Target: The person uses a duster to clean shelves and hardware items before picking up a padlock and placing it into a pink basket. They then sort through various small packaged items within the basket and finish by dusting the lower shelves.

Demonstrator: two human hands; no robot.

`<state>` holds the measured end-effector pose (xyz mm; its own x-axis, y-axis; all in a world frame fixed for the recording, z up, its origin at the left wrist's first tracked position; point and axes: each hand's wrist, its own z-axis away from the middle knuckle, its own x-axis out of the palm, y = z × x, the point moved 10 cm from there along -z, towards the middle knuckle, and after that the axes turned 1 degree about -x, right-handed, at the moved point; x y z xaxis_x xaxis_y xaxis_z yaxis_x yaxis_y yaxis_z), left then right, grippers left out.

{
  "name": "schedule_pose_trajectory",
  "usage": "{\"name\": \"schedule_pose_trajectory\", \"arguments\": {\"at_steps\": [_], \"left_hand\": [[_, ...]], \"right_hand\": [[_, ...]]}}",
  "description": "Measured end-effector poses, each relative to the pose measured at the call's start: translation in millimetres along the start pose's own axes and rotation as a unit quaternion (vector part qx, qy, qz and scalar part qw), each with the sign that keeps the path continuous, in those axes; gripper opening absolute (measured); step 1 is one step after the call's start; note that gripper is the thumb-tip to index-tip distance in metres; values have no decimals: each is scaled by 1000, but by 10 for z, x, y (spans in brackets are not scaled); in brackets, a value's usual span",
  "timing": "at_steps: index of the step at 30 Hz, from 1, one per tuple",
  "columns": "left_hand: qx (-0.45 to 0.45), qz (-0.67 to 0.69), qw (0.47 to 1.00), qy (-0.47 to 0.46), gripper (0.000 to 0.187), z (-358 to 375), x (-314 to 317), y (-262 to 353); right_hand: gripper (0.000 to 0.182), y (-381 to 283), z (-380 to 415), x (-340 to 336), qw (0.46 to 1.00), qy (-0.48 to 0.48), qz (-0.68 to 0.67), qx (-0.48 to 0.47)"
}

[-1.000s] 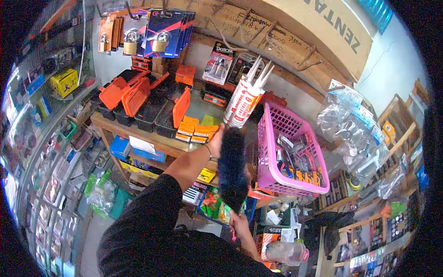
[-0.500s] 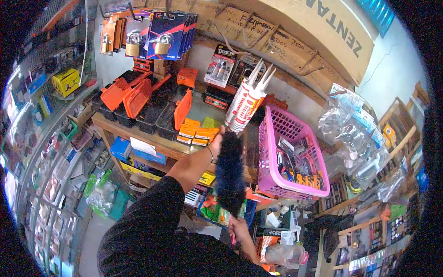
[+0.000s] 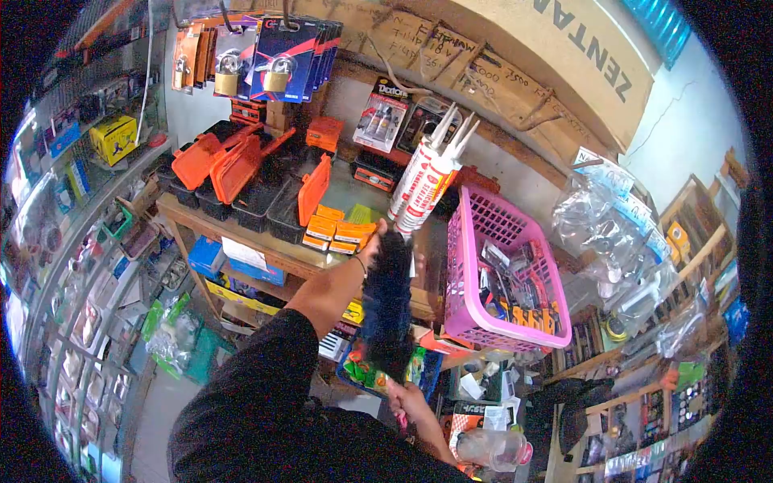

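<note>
Several white sealant tubes [image 3: 424, 187] with pointed nozzles stand tilted above the shelf. My left hand [image 3: 375, 244] is closed round their lower ends, its fingers partly hidden behind a dark fluffy duster [image 3: 387, 310]. Below, my right hand [image 3: 409, 400] grips the duster by its pinkish handle. The duster's head reaches up to the bottoms of the tubes. Small orange-and-white boxes [image 3: 336, 232] lie on the shelf just left of my left hand.
A pink basket [image 3: 507, 334] with packaged items stands right of the tubes. Black cases with orange lids [image 3: 237, 167] line the shelf at left, below hanging padlock packs [image 3: 278, 71]. Plastic bags [image 3: 612, 233] hang at right; a clear jar [image 3: 491, 448] is at lower right.
The duster has shifted slightly left along with my right hand, its head now leaning across below the tubes. My left hand still holds the tubes. The whole view has moved slightly.
</note>
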<state>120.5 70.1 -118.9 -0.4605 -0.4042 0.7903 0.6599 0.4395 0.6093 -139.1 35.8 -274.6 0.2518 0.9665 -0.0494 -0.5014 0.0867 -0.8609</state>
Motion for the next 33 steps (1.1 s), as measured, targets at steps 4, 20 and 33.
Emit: {"name": "schedule_pose_trajectory", "arguments": {"at_steps": [4,20,33], "left_hand": [[-64,38,994,79,89,-333,-475,-233],[-63,61,993,-78,83,-132,-7,-174],[-58,29,945,-319,80,-198,43,-175]], "right_hand": [[39,-102,22,-83,999,16,-38,-26],[40,-12,-28,-192,998,2,-60,-8],[40,34,-14,-98,986,-163,0,19]]}}
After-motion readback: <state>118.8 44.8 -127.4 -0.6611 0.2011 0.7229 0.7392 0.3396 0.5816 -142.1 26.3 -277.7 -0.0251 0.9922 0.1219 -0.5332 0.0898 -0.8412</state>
